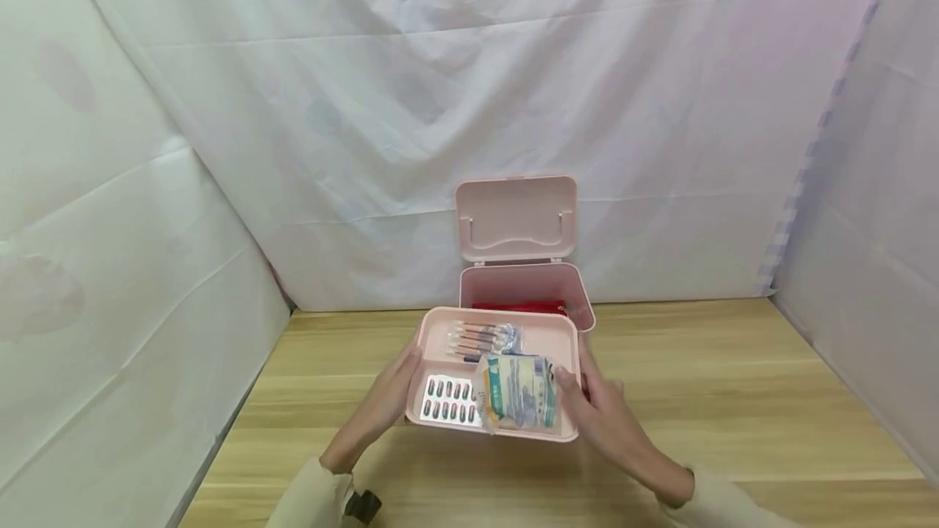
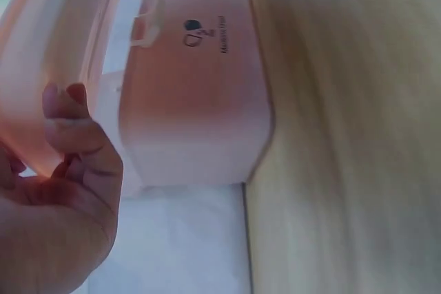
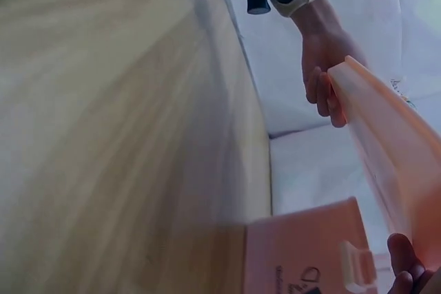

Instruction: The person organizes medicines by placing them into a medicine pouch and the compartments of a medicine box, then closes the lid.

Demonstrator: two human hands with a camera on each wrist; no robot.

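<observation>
Between both hands a pink tray (image 1: pixel 546 334) is held above the table, in front of a pink box. My left hand (image 1: pixel 385 393) grips its left end, fingers curled under the bottom in the left wrist view. At the other end my right hand (image 1: pixel 605 410) grips the tray, thumb over the rim. Inside lie a bag of cotton swabs (image 1: pixel 477 338), a blister pack of capsules (image 1: pixel 449 399) and a plastic-wrapped packet (image 1: pixel 519 391) in white, teal and yellow. The packet overlaps the blister pack's right end.
Behind the tray the pink box (image 2: pixel 196 87) stands on the wooden table (image 1: pixel 697 381), its lid (image 1: pixel 517 218) raised. Something red (image 1: pixel 521 307) lies inside the box, partly hidden by the tray. White cloth (image 1: pixel 367 121) hangs at the back and both sides.
</observation>
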